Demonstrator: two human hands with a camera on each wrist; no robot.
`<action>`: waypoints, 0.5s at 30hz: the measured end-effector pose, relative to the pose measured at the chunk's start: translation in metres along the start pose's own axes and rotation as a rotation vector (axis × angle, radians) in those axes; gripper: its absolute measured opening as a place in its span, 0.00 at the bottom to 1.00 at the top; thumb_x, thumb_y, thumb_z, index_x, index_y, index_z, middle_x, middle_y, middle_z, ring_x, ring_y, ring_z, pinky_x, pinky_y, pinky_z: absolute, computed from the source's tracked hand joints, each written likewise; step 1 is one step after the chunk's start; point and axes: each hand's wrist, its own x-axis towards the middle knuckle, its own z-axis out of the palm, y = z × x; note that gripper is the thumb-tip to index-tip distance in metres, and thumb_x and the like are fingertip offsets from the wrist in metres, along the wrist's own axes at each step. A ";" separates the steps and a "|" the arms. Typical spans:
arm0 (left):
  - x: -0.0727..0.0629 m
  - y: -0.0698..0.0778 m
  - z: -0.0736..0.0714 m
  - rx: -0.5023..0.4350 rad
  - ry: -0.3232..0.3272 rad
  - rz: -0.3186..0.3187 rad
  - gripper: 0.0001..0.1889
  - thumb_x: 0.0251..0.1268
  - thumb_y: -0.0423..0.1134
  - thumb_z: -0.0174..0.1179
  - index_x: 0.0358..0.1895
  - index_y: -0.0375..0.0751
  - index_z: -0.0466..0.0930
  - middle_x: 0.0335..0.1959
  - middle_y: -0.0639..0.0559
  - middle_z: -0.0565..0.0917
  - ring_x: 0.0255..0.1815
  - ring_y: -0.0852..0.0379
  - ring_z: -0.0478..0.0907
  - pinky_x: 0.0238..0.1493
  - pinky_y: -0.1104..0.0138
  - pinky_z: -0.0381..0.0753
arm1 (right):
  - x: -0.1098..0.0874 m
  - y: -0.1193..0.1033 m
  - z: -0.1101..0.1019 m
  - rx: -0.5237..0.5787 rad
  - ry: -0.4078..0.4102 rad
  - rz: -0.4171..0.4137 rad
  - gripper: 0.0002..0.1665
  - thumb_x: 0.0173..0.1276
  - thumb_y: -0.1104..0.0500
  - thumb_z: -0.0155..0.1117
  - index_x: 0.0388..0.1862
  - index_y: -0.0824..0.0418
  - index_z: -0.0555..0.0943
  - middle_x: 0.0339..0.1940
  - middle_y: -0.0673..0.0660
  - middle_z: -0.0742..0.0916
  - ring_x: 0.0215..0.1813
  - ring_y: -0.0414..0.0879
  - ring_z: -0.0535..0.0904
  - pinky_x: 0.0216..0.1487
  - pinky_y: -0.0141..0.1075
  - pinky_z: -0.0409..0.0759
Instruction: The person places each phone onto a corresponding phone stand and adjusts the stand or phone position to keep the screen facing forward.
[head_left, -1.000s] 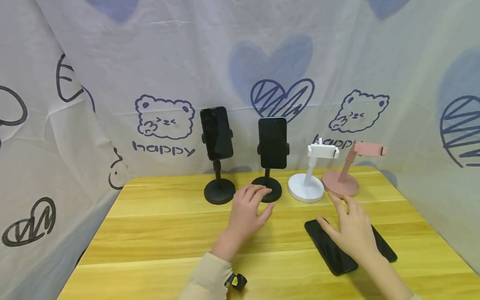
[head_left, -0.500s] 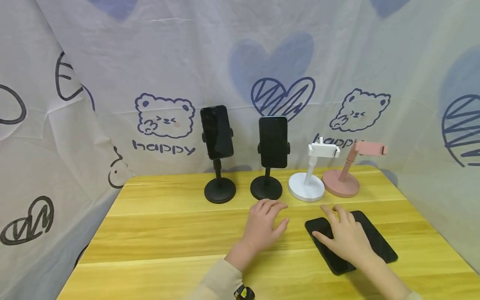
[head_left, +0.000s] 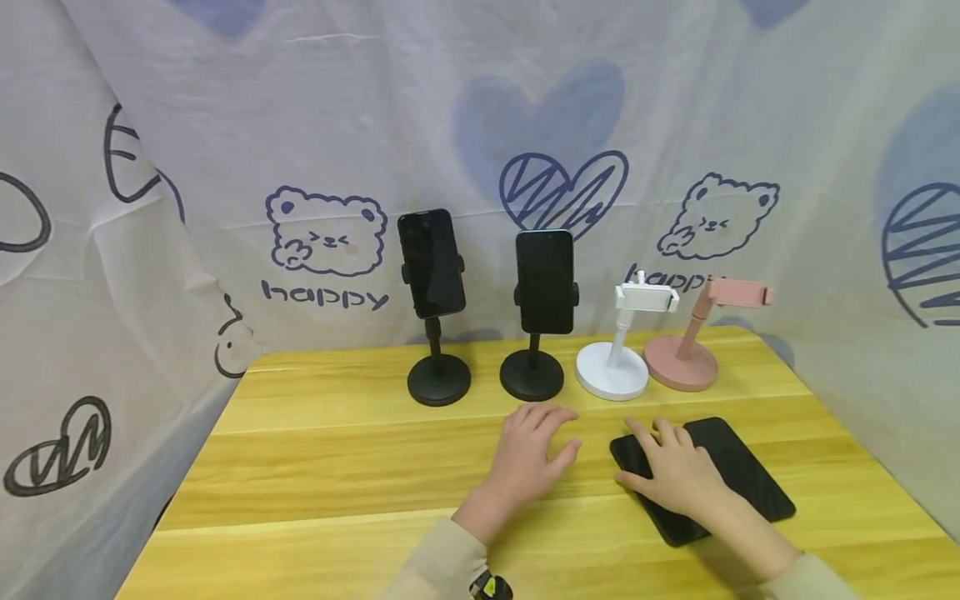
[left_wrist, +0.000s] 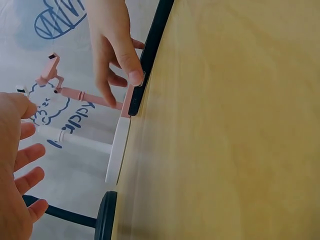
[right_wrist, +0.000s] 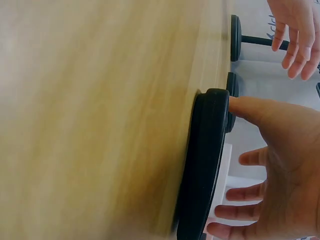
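Observation:
Two black smartphones lie flat on the wooden table, side by side at the front right: a left phone (head_left: 678, 529) and a right phone (head_left: 738, 467). My right hand (head_left: 682, 475) is over the left phone, fingers spread, covering much of its middle. Its thumb reaches the phone's left edge; in the right wrist view the thumb tip meets the black phone (right_wrist: 202, 160) while the other fingers stay apart. My left hand (head_left: 521, 458) hovers above the table left of the phones, fingers loosely bent, holding nothing. In the left wrist view its fingers (left_wrist: 30, 155) are spread in the air.
Along the back stand two black phone stands (head_left: 438, 381), (head_left: 532, 375), each bearing an upright phone. To their right are a white phone stand (head_left: 613, 371) and a pink phone stand (head_left: 681, 364) with bare clamps. A printed cloth (head_left: 330, 108) hangs behind the table.
My right hand has drawn back from near the pink stand and shifted left onto the left phone. My left hand has moved right and toward me, away from the second black stand's base.

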 end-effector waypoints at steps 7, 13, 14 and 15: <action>0.005 0.010 0.001 0.047 -0.027 0.049 0.16 0.64 0.51 0.61 0.53 0.54 0.80 0.50 0.57 0.82 0.54 0.55 0.75 0.54 0.59 0.74 | 0.004 0.006 -0.001 0.059 -0.141 0.051 0.53 0.58 0.26 0.60 0.72 0.57 0.66 0.56 0.70 0.75 0.54 0.70 0.74 0.36 0.60 0.78; 0.018 0.015 -0.002 0.053 0.014 0.073 0.16 0.64 0.50 0.62 0.53 0.52 0.81 0.50 0.56 0.82 0.53 0.54 0.75 0.53 0.59 0.74 | 0.009 0.002 -0.005 0.102 -0.210 0.064 0.51 0.58 0.28 0.61 0.70 0.60 0.68 0.59 0.74 0.74 0.58 0.73 0.71 0.43 0.63 0.77; 0.021 0.016 -0.003 0.059 0.022 0.081 0.16 0.63 0.50 0.63 0.53 0.52 0.81 0.49 0.56 0.82 0.52 0.54 0.75 0.53 0.59 0.74 | 0.010 0.002 -0.007 0.105 -0.221 0.066 0.50 0.59 0.28 0.61 0.70 0.60 0.69 0.60 0.75 0.73 0.59 0.74 0.70 0.44 0.63 0.77; 0.024 0.017 -0.004 0.069 0.025 0.089 0.17 0.63 0.50 0.63 0.53 0.52 0.81 0.49 0.56 0.82 0.53 0.54 0.74 0.53 0.59 0.74 | 0.010 0.002 -0.008 0.109 -0.233 0.071 0.50 0.59 0.29 0.62 0.70 0.60 0.69 0.61 0.76 0.73 0.60 0.75 0.69 0.45 0.64 0.77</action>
